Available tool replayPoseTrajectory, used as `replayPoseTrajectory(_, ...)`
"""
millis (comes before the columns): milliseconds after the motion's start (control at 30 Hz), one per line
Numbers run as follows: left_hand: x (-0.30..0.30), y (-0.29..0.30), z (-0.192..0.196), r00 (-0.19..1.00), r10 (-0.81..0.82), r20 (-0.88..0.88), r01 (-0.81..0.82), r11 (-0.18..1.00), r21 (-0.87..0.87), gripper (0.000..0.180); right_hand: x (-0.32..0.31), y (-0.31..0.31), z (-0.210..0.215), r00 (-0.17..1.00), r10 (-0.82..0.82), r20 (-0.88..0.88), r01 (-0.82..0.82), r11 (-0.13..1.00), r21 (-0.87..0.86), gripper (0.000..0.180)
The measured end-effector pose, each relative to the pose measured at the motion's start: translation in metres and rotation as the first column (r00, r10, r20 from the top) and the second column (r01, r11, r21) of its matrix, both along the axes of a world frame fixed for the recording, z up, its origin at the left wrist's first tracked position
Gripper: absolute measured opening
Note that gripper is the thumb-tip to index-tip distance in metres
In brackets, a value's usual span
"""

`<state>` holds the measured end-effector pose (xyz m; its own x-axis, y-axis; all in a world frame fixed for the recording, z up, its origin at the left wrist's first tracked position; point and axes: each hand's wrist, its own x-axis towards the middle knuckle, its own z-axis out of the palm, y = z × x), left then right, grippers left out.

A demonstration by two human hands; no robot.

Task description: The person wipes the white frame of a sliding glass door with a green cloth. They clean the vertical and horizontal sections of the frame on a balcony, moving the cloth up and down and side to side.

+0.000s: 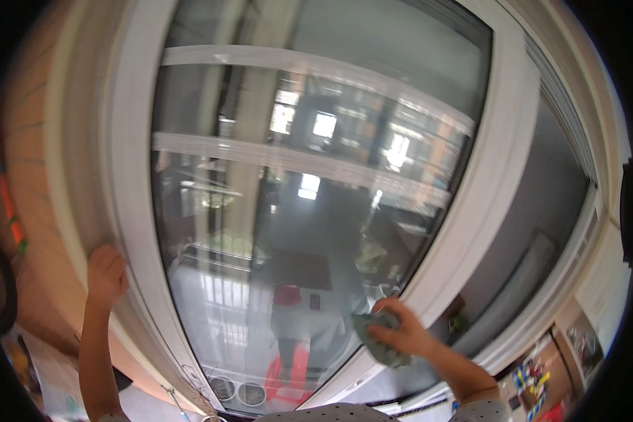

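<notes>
A grey-green cloth (381,336) is bunched in my right hand (406,329). My right hand presses it at the lower right of a glass sliding door (309,232), where the pane meets the white door frame (464,243). Far to the left, my left hand (107,278) rests against the cream door casing (84,204). Its fingers are curled at the casing's edge, and their tips are hard to see. Reflections cover much of the glass, and two pale tape-like bands cross its upper half.
Right of the door, a gap (513,232) opens onto a dim space with a long pale object. Colourful small items (534,383) lie at the lower right. A white bag (53,373) sits at the lower left. A red stool (288,373) shows in the glass.
</notes>
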<state>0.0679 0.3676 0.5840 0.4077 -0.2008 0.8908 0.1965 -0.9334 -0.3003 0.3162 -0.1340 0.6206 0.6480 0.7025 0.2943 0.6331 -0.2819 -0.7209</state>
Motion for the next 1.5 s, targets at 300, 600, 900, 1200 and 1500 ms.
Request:
replayPoseTrajectory(300,-0.009,-0.011,0.001,0.985,0.154,0.078,-0.162,0.980,0.115,0.014,-0.084,0.199,0.293,0.934,0.336,0.121,-0.354,0.834,0.424,0.054)
replayPoseTrajectory(600,-0.007,-0.011,-0.003,0.965,0.248,0.081,-0.257,0.959,0.123,0.011,-0.097,0.361,0.445,-0.300,-0.594,0.746,-0.496,0.765,0.410,0.019)
replayPoseTrajectory(900,-0.017,-0.010,-0.003,0.947,0.317,0.044,-0.320,0.943,0.091,0.009,-0.088,0.402,0.327,-0.257,-0.421,0.870,-0.610,0.769,0.192,0.030)
replayPoseTrajectory(1200,-0.018,-0.005,0.005,0.967,0.227,0.117,-0.237,0.969,0.076,0.018,-0.099,0.399,0.121,-0.406,0.279,0.870,-0.525,0.708,-0.472,0.014)
replayPoseTrajectory(1500,-0.013,-0.009,-0.001,0.944,0.217,0.247,-0.247,0.964,0.099,0.019,-0.103,0.403,0.167,-0.248,-0.054,0.967,-0.504,0.860,-0.082,0.037)
